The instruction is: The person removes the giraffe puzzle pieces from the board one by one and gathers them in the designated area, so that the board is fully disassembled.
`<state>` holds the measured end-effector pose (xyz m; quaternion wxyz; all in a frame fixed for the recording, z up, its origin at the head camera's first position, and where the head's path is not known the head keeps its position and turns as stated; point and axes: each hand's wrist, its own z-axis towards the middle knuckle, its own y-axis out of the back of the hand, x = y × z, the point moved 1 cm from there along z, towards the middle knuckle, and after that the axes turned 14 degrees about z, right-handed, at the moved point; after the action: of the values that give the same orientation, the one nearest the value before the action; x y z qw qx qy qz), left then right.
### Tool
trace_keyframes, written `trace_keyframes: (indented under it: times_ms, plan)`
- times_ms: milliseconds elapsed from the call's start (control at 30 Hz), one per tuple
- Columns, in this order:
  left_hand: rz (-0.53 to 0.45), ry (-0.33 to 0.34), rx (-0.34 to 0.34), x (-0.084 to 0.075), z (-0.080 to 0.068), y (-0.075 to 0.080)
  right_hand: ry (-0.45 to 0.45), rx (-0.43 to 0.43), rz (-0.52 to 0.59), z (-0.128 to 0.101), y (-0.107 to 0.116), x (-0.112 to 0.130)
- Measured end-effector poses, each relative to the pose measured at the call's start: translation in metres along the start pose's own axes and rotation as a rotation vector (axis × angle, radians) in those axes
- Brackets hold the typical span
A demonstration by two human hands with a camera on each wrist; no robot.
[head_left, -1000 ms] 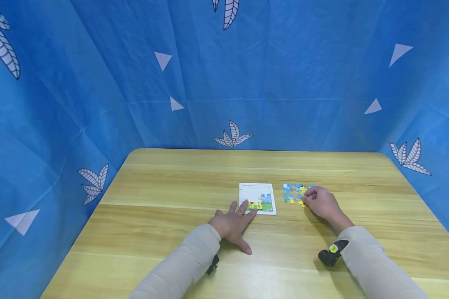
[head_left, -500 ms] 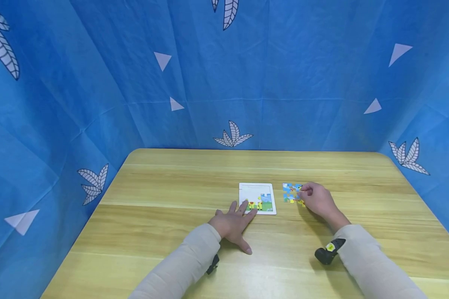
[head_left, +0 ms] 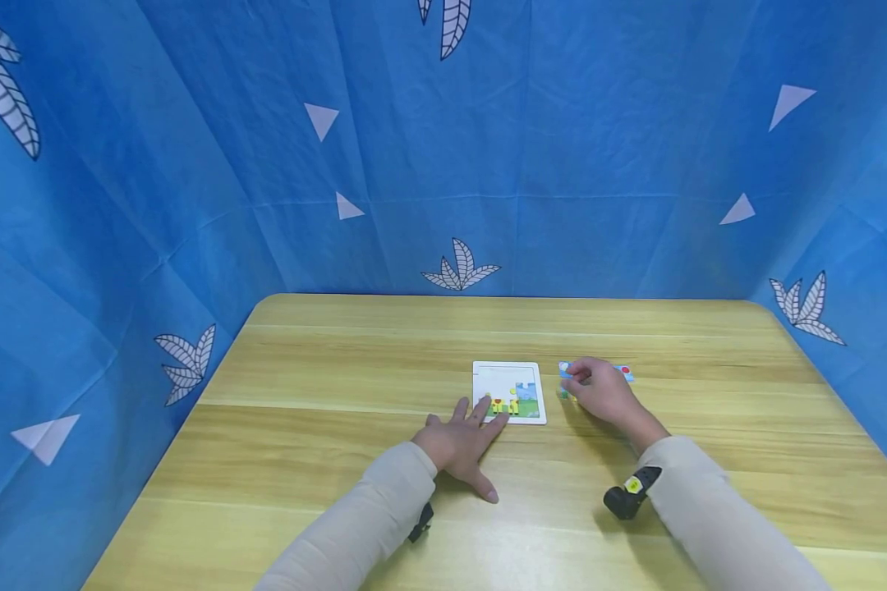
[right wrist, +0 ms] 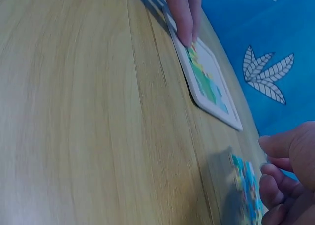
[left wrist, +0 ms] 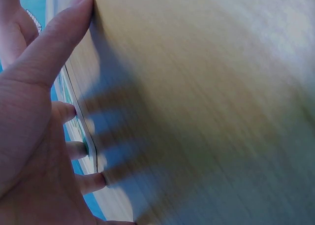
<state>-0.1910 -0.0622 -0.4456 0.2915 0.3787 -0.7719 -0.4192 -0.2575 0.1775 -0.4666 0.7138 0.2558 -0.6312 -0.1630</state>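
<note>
Both hands (head_left: 461,439) flank puzzle tray (head_left: 508,391).

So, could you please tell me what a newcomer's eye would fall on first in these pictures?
First, the bright blue leaf-patterned cloth backdrop wrapping around the light wooden table. Then, at the table's middle, the white square puzzle tray, partly filled, with the left hand pressing flat on its near edge. Just right of it, the right hand curls over loose colourful puzzle pieces.

Bright, even light; blurry wrist views
</note>
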Motion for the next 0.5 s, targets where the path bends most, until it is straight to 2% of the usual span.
trace_keyframes:
  times_ms: [267,500]
  plan:
    - [0.009,0.003,0.002,0.000,0.001,0.000,0.034,0.023,0.008,0.004,-0.014,0.009]
    - [0.027,0.004,0.000,0.000,0.002,0.000,0.046,0.083,0.012,0.007,-0.024,0.018]
